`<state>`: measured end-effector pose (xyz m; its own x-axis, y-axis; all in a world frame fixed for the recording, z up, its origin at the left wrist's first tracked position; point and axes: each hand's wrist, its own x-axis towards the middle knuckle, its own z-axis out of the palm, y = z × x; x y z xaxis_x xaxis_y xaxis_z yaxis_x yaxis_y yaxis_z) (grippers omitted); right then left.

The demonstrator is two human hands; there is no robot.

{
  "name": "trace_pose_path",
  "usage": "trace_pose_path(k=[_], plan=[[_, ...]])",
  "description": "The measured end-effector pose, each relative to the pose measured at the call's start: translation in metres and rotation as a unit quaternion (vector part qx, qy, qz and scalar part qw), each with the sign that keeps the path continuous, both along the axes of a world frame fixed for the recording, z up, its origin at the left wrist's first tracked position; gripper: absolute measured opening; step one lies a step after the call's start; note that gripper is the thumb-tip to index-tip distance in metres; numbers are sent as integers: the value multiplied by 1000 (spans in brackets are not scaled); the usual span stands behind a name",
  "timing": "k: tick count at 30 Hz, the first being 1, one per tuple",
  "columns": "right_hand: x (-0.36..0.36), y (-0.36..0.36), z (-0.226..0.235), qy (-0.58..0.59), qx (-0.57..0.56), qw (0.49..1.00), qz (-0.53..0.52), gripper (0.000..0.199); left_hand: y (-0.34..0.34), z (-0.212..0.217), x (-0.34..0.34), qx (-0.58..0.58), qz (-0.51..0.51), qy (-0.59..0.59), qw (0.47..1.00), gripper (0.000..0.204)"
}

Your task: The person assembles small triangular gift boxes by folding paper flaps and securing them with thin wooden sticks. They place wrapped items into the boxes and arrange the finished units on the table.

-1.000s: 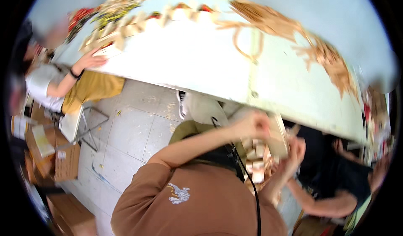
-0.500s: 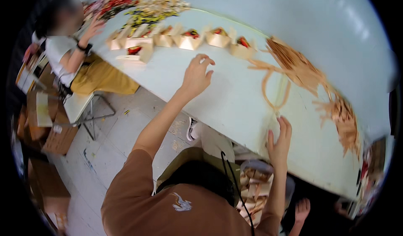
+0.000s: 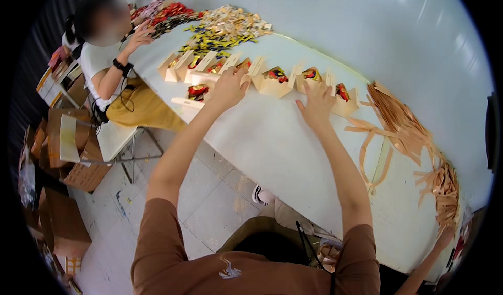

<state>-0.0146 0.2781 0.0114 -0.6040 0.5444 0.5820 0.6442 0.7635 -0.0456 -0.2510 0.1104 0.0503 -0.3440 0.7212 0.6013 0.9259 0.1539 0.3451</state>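
A row of small open tan paper boxes (image 3: pixel 276 81) with red and dark sweets inside runs along the white table (image 3: pixel 293 148). My left hand (image 3: pixel 228 89) rests on the row near its left part, fingers touching a box edge. My right hand (image 3: pixel 316 105) lies spread flat on the table just in front of two boxes (image 3: pixel 343 97) at the row's right end. Neither hand grips anything that I can see.
A pile of wrapped sweets (image 3: pixel 220 27) lies at the table's far end. Flat tan paper strips (image 3: pixel 403 122) spread along the right. A seated person (image 3: pixel 112 64) reaches to the table at the left. Cardboard boxes (image 3: pixel 63 137) stand on the floor at the left.
The view has swung left along the table. Both my hands have moved from the bare table and the strips up to the row of boxes.
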Motion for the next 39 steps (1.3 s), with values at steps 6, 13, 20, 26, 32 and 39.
trace_pose_path(k=[6,13,20,26,32,39], plan=[[-12,52,-28,-18,44,997,-60,69,67,-8,7,-110,142,-10,984,52],[3,96,-26,207,58,976,-37,50,105,-38,6,-97,215,-23,971,31],[5,101,-24,127,-7,990,-58,9,90,-45,9,-61,145,59,986,21],[52,-15,-4,36,-43,998,-32,17,36,-24,60,-18,34,9,999,30],[142,-149,21,-73,-39,995,-61,24,-49,0,130,-48,-34,-35,998,29],[293,-224,24,-15,-57,995,-80,30,-106,7,255,-74,-165,-123,976,28]])
